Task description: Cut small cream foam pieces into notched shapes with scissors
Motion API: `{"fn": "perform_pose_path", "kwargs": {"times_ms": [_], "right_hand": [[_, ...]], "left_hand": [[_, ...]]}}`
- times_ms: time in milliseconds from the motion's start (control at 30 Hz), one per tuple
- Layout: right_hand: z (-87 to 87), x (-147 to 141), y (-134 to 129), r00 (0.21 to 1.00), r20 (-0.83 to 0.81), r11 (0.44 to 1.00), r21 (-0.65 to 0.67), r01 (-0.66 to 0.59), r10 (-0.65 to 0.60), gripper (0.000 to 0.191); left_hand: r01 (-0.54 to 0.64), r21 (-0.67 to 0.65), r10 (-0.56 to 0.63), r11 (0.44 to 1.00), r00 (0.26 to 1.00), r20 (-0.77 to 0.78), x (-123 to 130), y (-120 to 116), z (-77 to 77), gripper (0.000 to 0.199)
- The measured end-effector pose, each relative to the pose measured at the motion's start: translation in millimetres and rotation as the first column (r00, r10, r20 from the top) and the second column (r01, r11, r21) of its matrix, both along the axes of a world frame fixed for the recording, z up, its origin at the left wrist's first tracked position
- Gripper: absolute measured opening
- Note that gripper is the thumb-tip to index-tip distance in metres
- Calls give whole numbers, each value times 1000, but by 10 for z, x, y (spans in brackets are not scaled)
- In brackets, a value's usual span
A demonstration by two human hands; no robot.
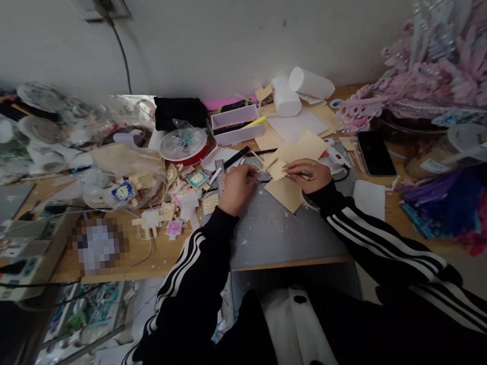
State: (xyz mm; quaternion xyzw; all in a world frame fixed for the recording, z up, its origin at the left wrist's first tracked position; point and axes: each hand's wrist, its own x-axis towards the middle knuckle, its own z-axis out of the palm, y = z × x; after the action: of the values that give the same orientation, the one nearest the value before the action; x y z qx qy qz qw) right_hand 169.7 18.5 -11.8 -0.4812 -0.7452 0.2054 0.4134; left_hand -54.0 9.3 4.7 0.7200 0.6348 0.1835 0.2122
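Note:
My left hand (238, 189) is closed over the cutting mat, its fingers around a thin dark tool (263, 179) whose kind I cannot make out. Its tip points right, towards a small tan card piece (278, 170) with a notched edge. My right hand (310, 175) pinches that piece between thumb and fingers. Under it, a larger tan card sheet (285, 195) lies on the grey cutting mat (273, 236). Another tan sheet (308, 145) is just behind my right hand. A metal ruler (220, 176) lies beside my left hand.
Small decorated card pieces (197, 178) crowd the left side, near a reel (184, 145). At the back stand a lilac pen box (235, 117) and white rolls (286, 96). Right of the mat are a phone (376, 153), a plastic cup (447, 152) and pink hair ornaments (438, 85).

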Motion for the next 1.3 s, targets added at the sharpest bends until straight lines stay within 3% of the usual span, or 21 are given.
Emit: {"fn": "perform_pose_path", "kwargs": {"times_ms": [167, 300, 733, 833, 933, 1000, 1133, 1300], "right_hand": [[-17, -14, -4, 999, 18, 1000, -2, 28, -28, 17], [-46, -27, 0, 998, -14, 998, 6, -59, 59, 15], [-84, -37, 19, 999, 20, 997, -68, -37, 38, 15], [-61, -47, -8, 1000, -2, 993, -115, -31, 31, 14], [-52, -38, -45, 993, -85, 978, -201, 60, -79, 6], [-51, -28, -60, 963, -219, 944, -318, 84, -160, 8], [-45, -24, -47, 858, -443, 861, -508, -2, -259, 19], [-37, -28, -30, 849, -456, 841, -540, -26, -267, 28]], "left_hand": [[7, 59, -5, 998, 1000, -31, 28, -31, 20, 35], [81, 110, -76, 991, 996, -44, 82, -71, 22, 52], [167, 150, -158, 974, 985, -69, 192, 9, -90, 39], [156, 166, -149, 974, 988, -50, 202, 27, -108, 31], [115, 163, -121, 980, 992, 31, 193, 48, -119, 31], [52, 129, -67, 990, 992, 108, 169, 60, -121, 32], [-45, -7, 45, 999, 979, 198, 71, 82, -97, 28], [29, -49, -29, 998, 1000, 10, -60, 97, -29, 19]]}}
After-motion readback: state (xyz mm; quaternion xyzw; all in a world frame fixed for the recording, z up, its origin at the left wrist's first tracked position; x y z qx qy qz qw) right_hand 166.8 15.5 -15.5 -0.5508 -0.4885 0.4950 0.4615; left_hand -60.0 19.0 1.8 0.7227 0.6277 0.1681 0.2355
